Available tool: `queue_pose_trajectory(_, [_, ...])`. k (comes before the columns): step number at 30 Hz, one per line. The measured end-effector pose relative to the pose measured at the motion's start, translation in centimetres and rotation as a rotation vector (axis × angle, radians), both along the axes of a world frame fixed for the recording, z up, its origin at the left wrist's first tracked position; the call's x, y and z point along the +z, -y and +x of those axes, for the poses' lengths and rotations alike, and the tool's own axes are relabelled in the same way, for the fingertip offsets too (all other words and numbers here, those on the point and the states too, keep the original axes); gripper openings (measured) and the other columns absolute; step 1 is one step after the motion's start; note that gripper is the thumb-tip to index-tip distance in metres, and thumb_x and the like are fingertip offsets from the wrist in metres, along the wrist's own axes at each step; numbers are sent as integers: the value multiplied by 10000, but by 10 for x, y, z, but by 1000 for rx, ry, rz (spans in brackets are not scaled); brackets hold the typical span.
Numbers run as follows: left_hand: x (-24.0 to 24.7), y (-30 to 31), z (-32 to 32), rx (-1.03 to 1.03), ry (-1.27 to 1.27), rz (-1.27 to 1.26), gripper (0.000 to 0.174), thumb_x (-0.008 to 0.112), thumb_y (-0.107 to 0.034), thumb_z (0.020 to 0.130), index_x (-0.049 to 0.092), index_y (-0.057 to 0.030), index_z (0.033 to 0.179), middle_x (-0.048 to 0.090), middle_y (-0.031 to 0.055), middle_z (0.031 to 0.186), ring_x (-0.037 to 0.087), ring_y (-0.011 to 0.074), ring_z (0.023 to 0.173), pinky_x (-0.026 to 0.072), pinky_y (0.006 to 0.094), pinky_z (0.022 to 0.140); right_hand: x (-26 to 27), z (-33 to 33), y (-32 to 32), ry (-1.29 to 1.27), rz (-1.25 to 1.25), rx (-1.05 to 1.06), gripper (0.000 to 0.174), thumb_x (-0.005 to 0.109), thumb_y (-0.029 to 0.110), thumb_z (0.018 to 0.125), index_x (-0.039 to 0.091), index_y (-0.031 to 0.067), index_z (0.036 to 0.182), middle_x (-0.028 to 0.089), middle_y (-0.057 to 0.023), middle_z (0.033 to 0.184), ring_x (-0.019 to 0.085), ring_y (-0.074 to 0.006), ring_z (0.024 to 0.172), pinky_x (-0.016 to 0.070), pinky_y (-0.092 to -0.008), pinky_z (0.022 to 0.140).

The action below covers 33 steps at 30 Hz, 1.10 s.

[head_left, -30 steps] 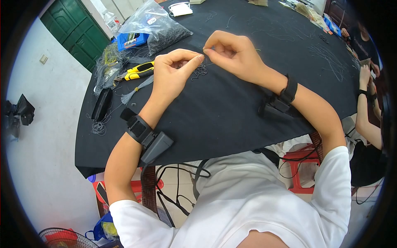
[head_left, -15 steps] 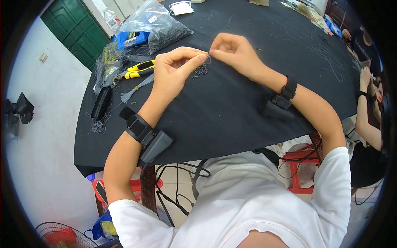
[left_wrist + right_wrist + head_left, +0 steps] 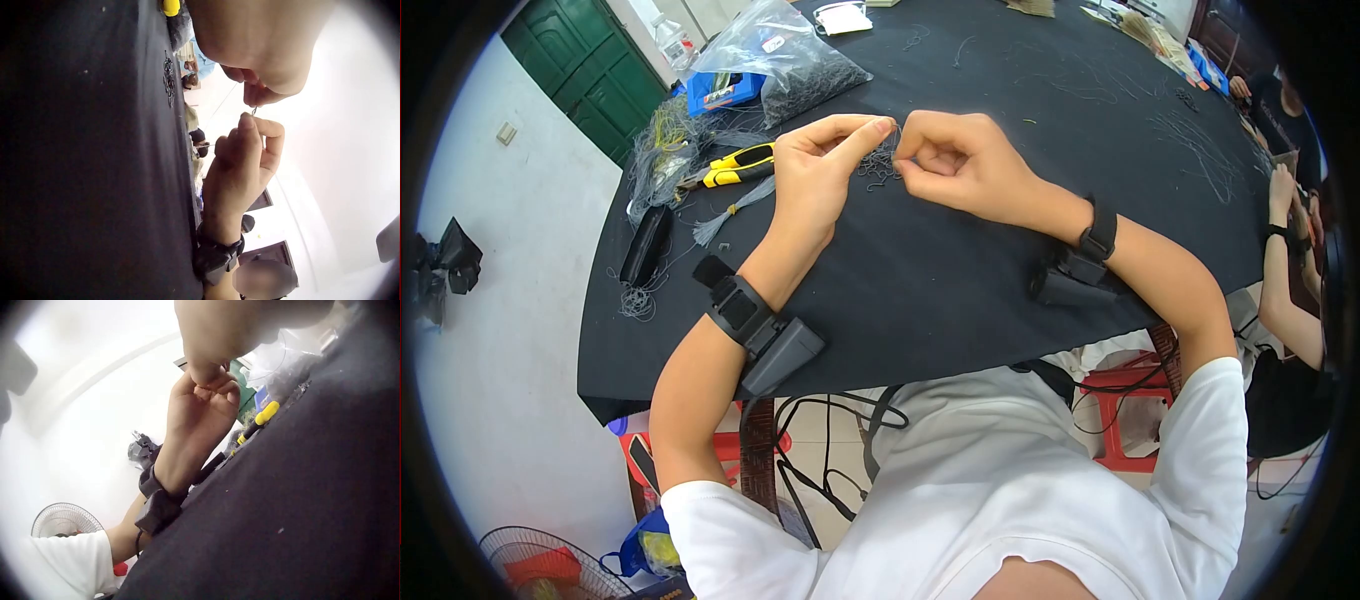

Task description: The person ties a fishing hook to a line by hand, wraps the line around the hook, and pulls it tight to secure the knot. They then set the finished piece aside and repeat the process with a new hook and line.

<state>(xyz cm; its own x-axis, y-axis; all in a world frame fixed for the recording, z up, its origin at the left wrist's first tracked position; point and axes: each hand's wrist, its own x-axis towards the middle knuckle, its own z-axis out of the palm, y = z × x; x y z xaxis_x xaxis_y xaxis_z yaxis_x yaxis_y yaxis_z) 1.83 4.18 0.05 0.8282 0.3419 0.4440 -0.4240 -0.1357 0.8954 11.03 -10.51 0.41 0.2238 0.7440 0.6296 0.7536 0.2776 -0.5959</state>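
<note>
Left hand: raised over the table, thumb and forefinger pressed tip to tip, the other fingers loosely curled behind; it pinches a fine line that runs away from its fingertips.
Right hand: knuckles up and fingers curled in, thumb and forefinger nipping a small metal hook, whose end sticks up out of the pinch.
Hook: held in the air between the two hands, just under the left fingertips and touching or all but touching them; the wrist view does not settle which.
Hands: fingertips meet, right above the hook pile.
Hook pile: a small dark tangle lying on the black table under the pinch.
Cutter: yellow handles, flat on the table just left of the left hand.
Bag: clear plastic with dark contents, at the far edge beyond the hands.
Blue box: beside the bag, on its left.
Black case: near the table's left edge, well apart from the hands.
Other person: a hand at the table's right side.
</note>
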Motion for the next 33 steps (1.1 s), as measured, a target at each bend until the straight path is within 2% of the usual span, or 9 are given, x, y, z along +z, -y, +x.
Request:
queue_pose_trajectory(2, [1, 0, 0, 27, 2, 6, 108, 642, -40, 771, 662, 28, 852, 651, 81, 813, 585, 80, 741, 442, 182, 675, 6, -2, 2, 20, 42, -35, 76, 588, 55, 736, 516, 31, 733, 307, 31, 528, 296, -35, 486, 269, -215, 452])
queue_pose_trajectory(5, [2, 3, -1, 43, 16, 59, 101, 647, -41, 771, 664, 24, 846, 640, 51, 771, 553, 48, 685, 416, 158, 611, 11, 1, 3, 16, 94, -55, 65, 595, 58, 737, 538, 30, 751, 318, 32, 529, 302, -33, 481, 270, -214, 449])
queue_pose_trajectory(6, [1, 2, 1, 38, 14, 82, 100, 649, -44, 770, 664, 24, 843, 634, 41, 758, 541, 40, 670, 405, 153, 595, 12, 2, 3, 68, 116, -64, 41, 595, 54, 769, 557, 38, 768, 332, 59, 534, 280, -11, 474, 216, -200, 438])
queue_pose_trajectory(8, [-3, 1, 4, 28, 11, 128, 100, 653, -49, 770, 664, 23, 838, 623, 20, 734, 515, 23, 642, 382, 144, 561, 13, 5, 3, 76, 114, -80, 45, 596, 69, 778, 562, 38, 780, 343, 62, 542, 284, -10, 481, 221, -197, 442])
queue_pose_trajectory(11, [-2, 0, 1, -2, -66, 158, 119, 626, -48, 782, 659, 22, 872, 640, 55, 839, 572, 85, 797, 432, 209, 749, 16, 10, 3, 82, 115, -101, 58, 596, 90, 793, 569, 39, 797, 356, 64, 551, 292, -9, 493, 228, -193, 447])
queue_pose_trajectory(14, [-4, 0, 4, -32, -19, 135, 100, 647, -45, 771, 661, 28, 838, 622, 19, 731, 521, 26, 646, 388, 146, 564, 17, 14, 3, 53, 115, -132, 81, 601, 111, 786, 568, 38, 795, 359, 53, 541, 312, -18, 495, 255, -200, 455])
queue_pose_trajectory(19, [1, 3, 1, -87, 5, 169, 105, 644, -41, 770, 659, 28, 848, 634, 46, 760, 557, 48, 690, 424, 164, 609, 12, 26, 0, 3, 72, -146, 90, 600, 118, 790, 577, 32, 799, 395, 59, 540, 343, -9, 499, 274, -190, 461])
queue_pose_trajectory(28, [-1, 0, 2, -78, 30, 123, 117, 643, -43, 773, 658, 27, 866, 641, 55, 784, 562, 52, 710, 432, 166, 634, -5, 32, -8, -376, -79, 27, 90, 594, 106, 794, 566, 21, 799, 469, 62, 582, 393, 7, 524, 290, -167, 467])
queue_pose_trajectory(33, [1, 1, 0, -32, -20, 8, 133, 637, -80, 777, 665, 8, 874, 647, 47, 816, 506, 44, 685, 385, 176, 618, -14, 26, -8, -358, -71, 79, 85, 572, 89, 805, 523, 34, 763, 439, 74, 583, 373, 9, 527, 283, -174, 473])
